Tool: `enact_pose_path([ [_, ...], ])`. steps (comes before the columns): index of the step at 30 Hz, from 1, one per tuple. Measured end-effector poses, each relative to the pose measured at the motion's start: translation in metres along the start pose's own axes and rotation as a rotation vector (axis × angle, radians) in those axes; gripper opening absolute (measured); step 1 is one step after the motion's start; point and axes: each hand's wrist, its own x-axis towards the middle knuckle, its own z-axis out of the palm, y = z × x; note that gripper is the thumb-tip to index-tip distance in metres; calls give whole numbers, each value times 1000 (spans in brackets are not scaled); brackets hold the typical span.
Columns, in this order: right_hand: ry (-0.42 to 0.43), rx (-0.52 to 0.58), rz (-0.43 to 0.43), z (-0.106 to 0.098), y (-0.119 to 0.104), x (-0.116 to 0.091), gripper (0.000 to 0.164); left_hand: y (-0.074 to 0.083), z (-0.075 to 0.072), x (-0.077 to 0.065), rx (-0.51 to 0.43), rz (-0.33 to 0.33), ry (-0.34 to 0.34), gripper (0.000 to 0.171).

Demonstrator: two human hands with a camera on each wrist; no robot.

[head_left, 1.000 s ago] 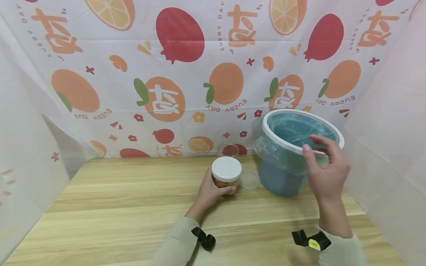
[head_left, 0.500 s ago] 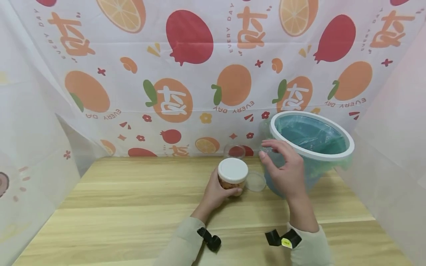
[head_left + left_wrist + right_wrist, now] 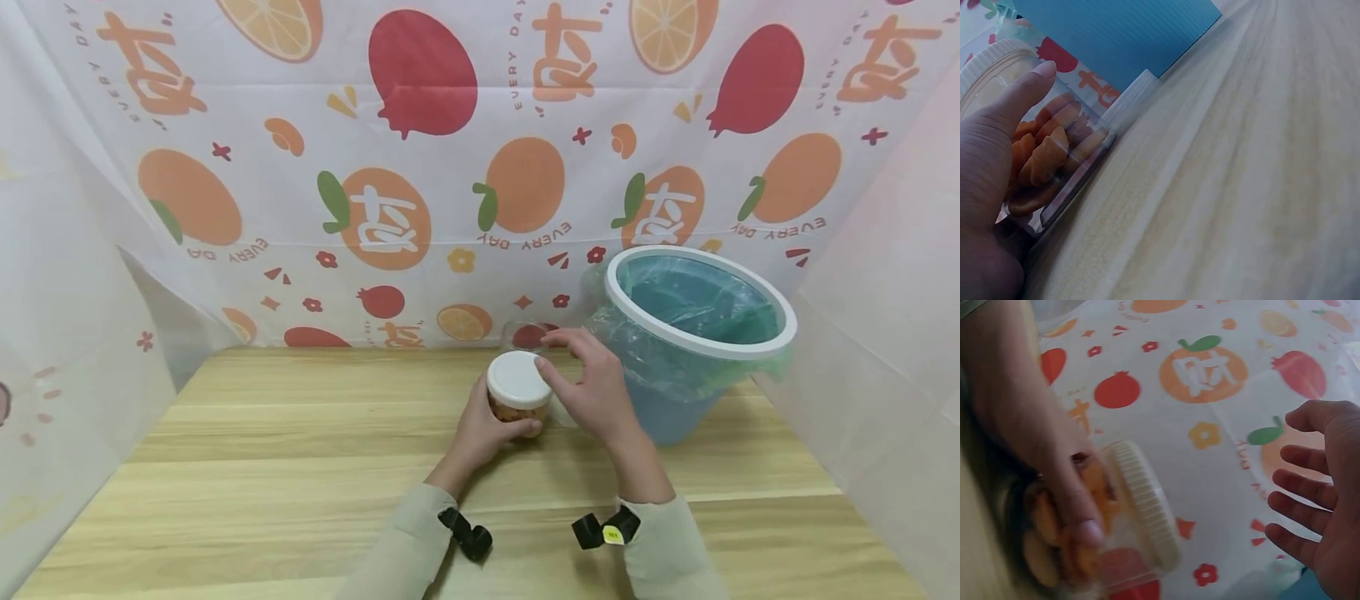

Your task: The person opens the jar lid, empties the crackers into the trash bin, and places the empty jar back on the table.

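My left hand [image 3: 480,429] grips a clear jar [image 3: 522,411] that stands on the table, fingers round one side and thumb across the front. A white ribbed lid [image 3: 517,380] sits on top of the jar. Orange-brown, ridged snack pieces [image 3: 1047,156] fill its lower part in the left wrist view. Beside the lid, my right hand [image 3: 596,396] has its fingers loosely bent and spread, with nothing held. In the right wrist view a gap shows between those fingers [image 3: 1300,503] and the lid.
A blue bin [image 3: 667,408] with a white rim [image 3: 630,310] and green liner stands at right. Behind the jar is a clear round container [image 3: 517,333]; a flat clear disc [image 3: 562,414] lies partly hidden. A fruit-print cloth [image 3: 442,200] backs the wooden table [image 3: 262,467].
My right hand has moved left from over the bin's rim to beside the jar's lid. The left hand keeps its grip on the jar, which stays in place.
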Motion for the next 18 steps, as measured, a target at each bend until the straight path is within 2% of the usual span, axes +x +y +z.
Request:
enact_pose_path([
  [12, -146, -11, 156, 30, 22, -2, 46, -2, 0, 2, -2, 29, -7, 98],
  [18, -187, -12, 208, 41, 30, -4, 59, -3, 1, 2, 5, 16, -6, 100],
])
